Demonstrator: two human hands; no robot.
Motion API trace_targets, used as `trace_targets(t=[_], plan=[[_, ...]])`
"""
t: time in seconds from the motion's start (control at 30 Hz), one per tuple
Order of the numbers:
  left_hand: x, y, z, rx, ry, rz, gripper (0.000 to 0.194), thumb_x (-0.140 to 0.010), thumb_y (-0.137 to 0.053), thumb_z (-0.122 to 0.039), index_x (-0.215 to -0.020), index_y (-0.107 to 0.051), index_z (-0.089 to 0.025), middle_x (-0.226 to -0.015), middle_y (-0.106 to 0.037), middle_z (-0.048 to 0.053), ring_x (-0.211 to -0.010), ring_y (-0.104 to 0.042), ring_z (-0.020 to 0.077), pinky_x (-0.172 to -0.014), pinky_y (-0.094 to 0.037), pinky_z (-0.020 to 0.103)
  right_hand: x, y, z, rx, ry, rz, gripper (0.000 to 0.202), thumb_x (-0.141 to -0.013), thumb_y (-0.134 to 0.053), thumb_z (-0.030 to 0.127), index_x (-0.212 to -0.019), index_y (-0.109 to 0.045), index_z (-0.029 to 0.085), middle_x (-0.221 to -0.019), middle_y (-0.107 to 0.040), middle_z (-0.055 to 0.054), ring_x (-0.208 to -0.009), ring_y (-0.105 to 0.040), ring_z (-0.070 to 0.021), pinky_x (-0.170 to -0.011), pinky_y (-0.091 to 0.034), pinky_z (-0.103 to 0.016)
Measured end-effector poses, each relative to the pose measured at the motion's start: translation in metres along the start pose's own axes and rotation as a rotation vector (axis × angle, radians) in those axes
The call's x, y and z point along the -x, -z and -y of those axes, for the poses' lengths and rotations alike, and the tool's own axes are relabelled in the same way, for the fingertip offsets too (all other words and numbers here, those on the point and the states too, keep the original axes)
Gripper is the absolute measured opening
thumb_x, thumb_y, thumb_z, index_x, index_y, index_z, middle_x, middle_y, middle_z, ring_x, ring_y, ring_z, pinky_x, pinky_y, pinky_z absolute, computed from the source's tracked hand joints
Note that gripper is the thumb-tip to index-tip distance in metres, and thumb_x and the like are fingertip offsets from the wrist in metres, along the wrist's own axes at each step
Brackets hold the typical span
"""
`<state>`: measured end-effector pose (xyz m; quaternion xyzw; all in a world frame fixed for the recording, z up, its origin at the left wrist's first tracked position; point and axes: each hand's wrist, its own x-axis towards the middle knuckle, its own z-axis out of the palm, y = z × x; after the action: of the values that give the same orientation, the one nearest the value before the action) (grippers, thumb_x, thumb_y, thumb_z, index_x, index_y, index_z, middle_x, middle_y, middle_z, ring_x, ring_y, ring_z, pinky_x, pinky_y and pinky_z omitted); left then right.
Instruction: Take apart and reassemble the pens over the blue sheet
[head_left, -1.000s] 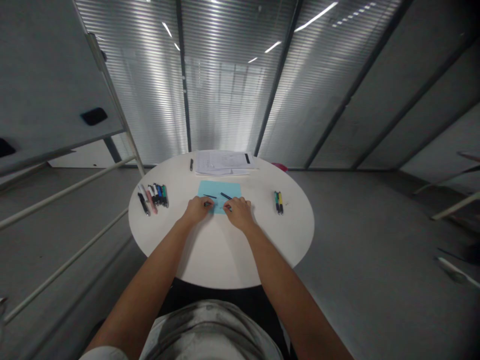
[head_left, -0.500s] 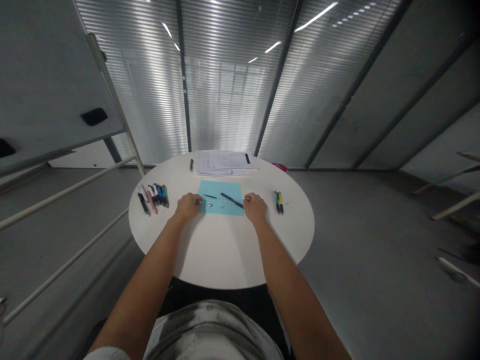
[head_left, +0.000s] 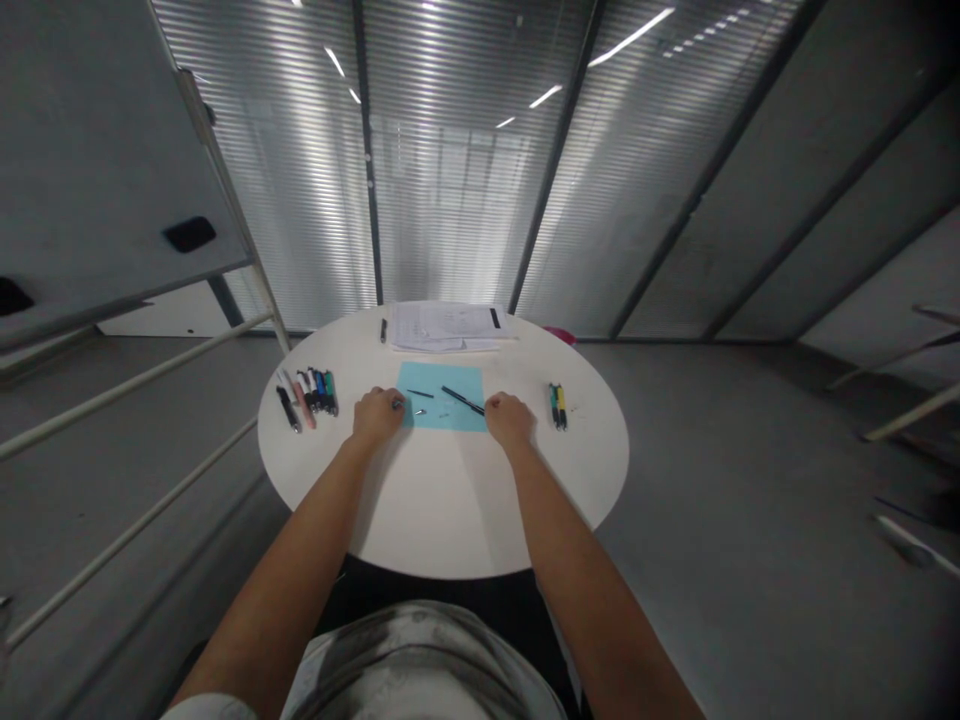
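A light blue sheet [head_left: 442, 377] lies on the white round table, with pen parts on it. Among them are a thin dark refill [head_left: 421, 394], a black pen barrel [head_left: 460, 399], a small silver tip [head_left: 420, 412] and a tiny piece [head_left: 444, 415] like a spring. My left hand [head_left: 378, 413] rests at the sheet's left edge, fingers closed around something small and dark that I cannot make out. At the right edge my right hand [head_left: 511, 419] has its fingers pinched together beside the barrel's lower end. Whatever it may hold is hidden.
Several pens [head_left: 307, 392] lie in a group at the table's left. A green pen [head_left: 553, 407] and a yellow pen [head_left: 562, 407] lie at the right. Papers [head_left: 446, 325] and a dark pen [head_left: 383, 330] are at the back. A whiteboard frame [head_left: 262, 285] stands left.
My right hand has shifted slightly left, against the barrel's lower end. The fingers of my left hand have curled in a little more. The parts on the sheet look unmoved.
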<state>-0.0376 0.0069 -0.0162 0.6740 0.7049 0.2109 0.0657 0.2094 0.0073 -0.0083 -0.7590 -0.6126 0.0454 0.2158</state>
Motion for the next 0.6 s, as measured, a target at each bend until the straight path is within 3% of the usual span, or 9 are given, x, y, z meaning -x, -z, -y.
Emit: trace_targets(t=[0.17,0.37,0.6], plan=[[0.001,0.001,-0.001,0.002,-0.011,0.002,0.032,-0.078,-0.05,-0.026,-0.103,-0.069,-0.024,-0.103,-0.064,0.012,-0.095,-0.06,0.028,-0.082,-0.043,0.039,0.001,-0.002,0.002,-0.04,0.015,-0.043,0.024,-0.082,-0.047,0.025,-0.091,-0.069,0.022,-0.096,-0.065,-0.01,-0.094,-0.056,-0.0241,-0.08,-0.038,-0.036],[0.001,0.002,-0.001,0.006,-0.002,0.001,0.031,-0.078,-0.049,-0.026,-0.103,-0.069,-0.024,-0.103,-0.064,0.012,-0.094,-0.06,0.0281,-0.082,-0.043,0.039,0.012,-0.006,0.017,-0.093,0.237,-0.158,0.028,-0.085,-0.046,0.021,-0.106,-0.064,0.025,-0.106,-0.062,-0.007,-0.103,-0.048,-0.0226,-0.086,-0.032,-0.034],[0.001,-0.002,-0.001,-0.004,-0.011,-0.01,0.03,-0.078,-0.049,-0.026,-0.101,-0.069,-0.025,-0.103,-0.063,0.012,-0.095,-0.059,0.0291,-0.081,-0.043,0.041,0.017,-0.012,0.018,0.01,0.266,-0.045,0.032,-0.09,-0.045,0.029,-0.118,-0.06,0.027,-0.115,-0.059,-0.01,-0.108,-0.045,-0.0271,-0.087,-0.03,-0.04]])
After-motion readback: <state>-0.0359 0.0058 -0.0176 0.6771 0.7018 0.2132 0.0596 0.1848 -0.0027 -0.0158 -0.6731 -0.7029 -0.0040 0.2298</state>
